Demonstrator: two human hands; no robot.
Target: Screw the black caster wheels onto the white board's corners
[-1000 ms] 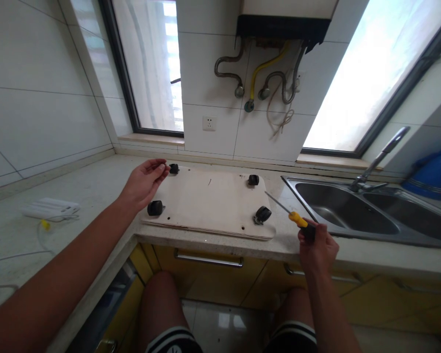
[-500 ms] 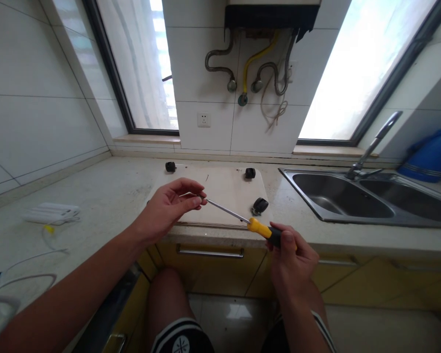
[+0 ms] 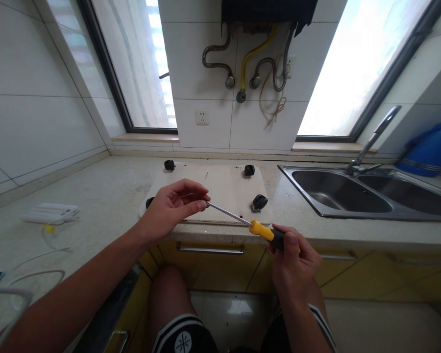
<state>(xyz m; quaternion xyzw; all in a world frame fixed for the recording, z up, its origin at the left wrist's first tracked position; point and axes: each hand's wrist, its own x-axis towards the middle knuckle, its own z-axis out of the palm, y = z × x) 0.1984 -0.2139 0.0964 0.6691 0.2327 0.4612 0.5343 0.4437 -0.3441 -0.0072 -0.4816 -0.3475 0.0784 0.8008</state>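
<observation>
A screwdriver point(image 3: 260, 229) with a yellow and black handle slants across the middle of the view. My right hand point(image 3: 296, 260) is wrapped round its handle. At the other end of the metal shaft, my left hand point(image 3: 182, 203) pinches the tip between thumb and fingers. Whether a small part sits in that pinch is hidden. Beneath my hands a pale board point(image 3: 224, 184) with rounded corners lies on the counter. Black casters stand at its corners: one back left point(image 3: 169, 165), one back right point(image 3: 249, 170), one tilted at front right point(image 3: 259, 202). My left hand partly hides another.
A steel double sink point(image 3: 338, 193) with a faucet point(image 3: 375, 137) is set into the counter at right, beside a blue item point(image 3: 428, 149). White power bank-like box point(image 3: 51, 213) and cables point(image 3: 33, 272) lie at left. Drawer handles point(image 3: 210, 250) run below the counter edge.
Both hands have shifted very slightly right with the screwdriver. The view has tilted down a little, and the caster at front left shows more beside my left hand.
</observation>
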